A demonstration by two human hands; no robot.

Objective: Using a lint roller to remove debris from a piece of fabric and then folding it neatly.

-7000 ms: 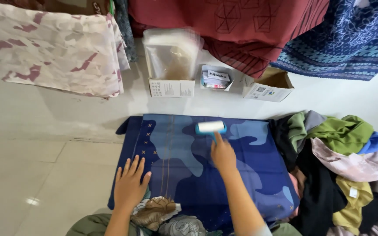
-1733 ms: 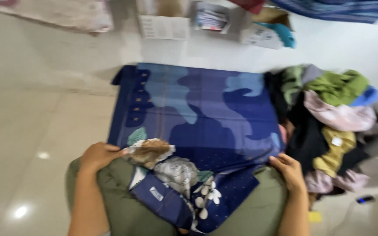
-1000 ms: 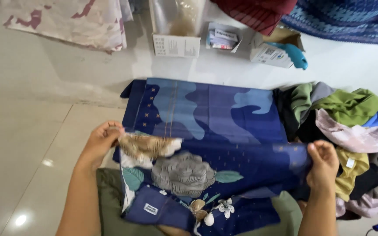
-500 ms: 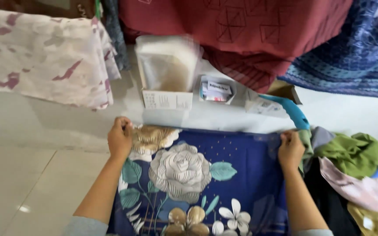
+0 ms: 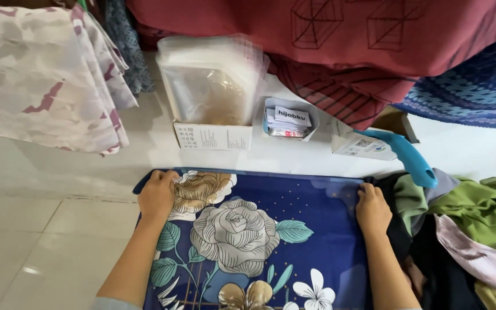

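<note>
A dark blue cloth (image 5: 311, 229) printed with large grey, tan and white flowers lies spread on the white tiled floor in front of me. My left hand (image 5: 157, 194) grips its far left corner. My right hand (image 5: 372, 209) grips its far right corner. Both arms are stretched forward, and the far edge of the cloth lies straight between the two hands.
A pile of mixed clothes (image 5: 472, 229) lies to the right. A blue handle (image 5: 407, 155) sticks out of a small box. A carton of clear plastic bags (image 5: 210, 97) and a small card box (image 5: 290, 119) stand ahead. Patterned fabrics (image 5: 41, 74) hang above.
The near edge of the cloth was lifted and folded away from me. Both hands carried it to the far side, so the flowered side now faces up.
</note>
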